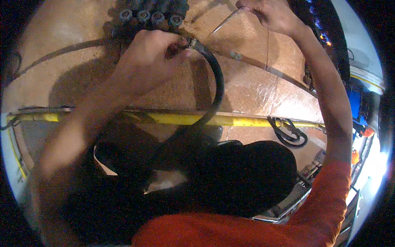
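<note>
My left hand (150,55) is closed round the end of a black hose (220,78), its fingers at the metal fitting (191,43). From there the hose bends right and down across the yellow bar toward my legs. My right hand (269,15), raised at the upper right, grips a thin pointed metal tool (225,23). The tool's tip slants down to the left and ends a little apart from the fitting. Its handle is hidden by the fingers, so its exact kind does not show. Just beyond my left hand sits a dark valve block (150,18) with several round ports.
A brown, worn metal surface (242,92) lies under both hands, with a yellow bar (173,119) along its near side. A looped black hose (290,133) hangs over the bar at right. Another hose or cable (70,50) runs off left. Something blue (358,103) stands far right.
</note>
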A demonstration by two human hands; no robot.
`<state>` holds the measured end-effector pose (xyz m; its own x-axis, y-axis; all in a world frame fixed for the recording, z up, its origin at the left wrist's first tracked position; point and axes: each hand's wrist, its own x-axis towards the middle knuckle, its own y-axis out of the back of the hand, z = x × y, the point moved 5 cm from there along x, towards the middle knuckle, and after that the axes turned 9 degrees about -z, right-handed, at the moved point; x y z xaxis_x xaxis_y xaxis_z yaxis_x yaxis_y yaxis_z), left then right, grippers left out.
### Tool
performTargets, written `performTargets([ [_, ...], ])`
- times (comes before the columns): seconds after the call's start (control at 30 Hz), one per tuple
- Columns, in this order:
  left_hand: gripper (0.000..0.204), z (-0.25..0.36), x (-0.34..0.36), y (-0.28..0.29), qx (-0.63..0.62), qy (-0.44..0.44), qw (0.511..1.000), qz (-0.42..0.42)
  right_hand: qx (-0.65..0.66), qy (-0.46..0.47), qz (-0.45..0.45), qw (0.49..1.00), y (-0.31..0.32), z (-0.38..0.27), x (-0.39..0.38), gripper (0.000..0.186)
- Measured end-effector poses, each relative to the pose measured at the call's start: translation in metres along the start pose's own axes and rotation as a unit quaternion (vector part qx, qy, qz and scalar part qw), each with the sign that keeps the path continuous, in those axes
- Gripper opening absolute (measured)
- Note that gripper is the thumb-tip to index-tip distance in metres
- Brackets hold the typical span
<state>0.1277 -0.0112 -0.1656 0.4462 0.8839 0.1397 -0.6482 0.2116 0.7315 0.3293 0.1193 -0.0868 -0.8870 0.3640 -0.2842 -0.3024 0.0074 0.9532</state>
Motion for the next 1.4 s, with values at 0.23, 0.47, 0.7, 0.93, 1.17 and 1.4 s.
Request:
performTargets([
  [0.23, 0.024, 0.008, 0.010, 0.002, -0.064, 0.085, 0.994, -0.003, 0.000, 0.034, 0.021, 0.999, -0.009, 0.008, 0.020, 0.025],
  [0.47, 0.023, 0.009, 0.010, 0.002, -0.064, 0.057, 0.996, 0.020, 0.011, 0.057, 0.014, 0.998, -0.014, 0.009, 0.025, 0.028],
  [0.7, 0.024, 0.004, 0.008, 0.001, -0.100, 0.062, 0.993, -0.003, 0.030, 0.061, -0.015, 0.998, -0.010, 0.003, 0.030, 0.027],
  [0.93, 0.025, 0.012, 0.005, -0.006, -0.075, 0.061, 0.993, 0.062, 0.020, 0.068, -0.009, 0.997, -0.008, 0.008, 0.029, 0.038],
  [1.17, 0.020, 0.016, 0.001, -0.004, -0.020, -0.018, 0.992, 0.125, -0.001, 0.057, -0.028, 0.998, -0.012, 0.008, 0.037, 0.040],
  [1.4, 0.013, 0.011, 0.006, -0.004, -0.022, -0.062, 0.990, 0.122, 0.048, 0.074, -0.081, 0.993, 0.004, 0.009, 0.046, 0.026],
])
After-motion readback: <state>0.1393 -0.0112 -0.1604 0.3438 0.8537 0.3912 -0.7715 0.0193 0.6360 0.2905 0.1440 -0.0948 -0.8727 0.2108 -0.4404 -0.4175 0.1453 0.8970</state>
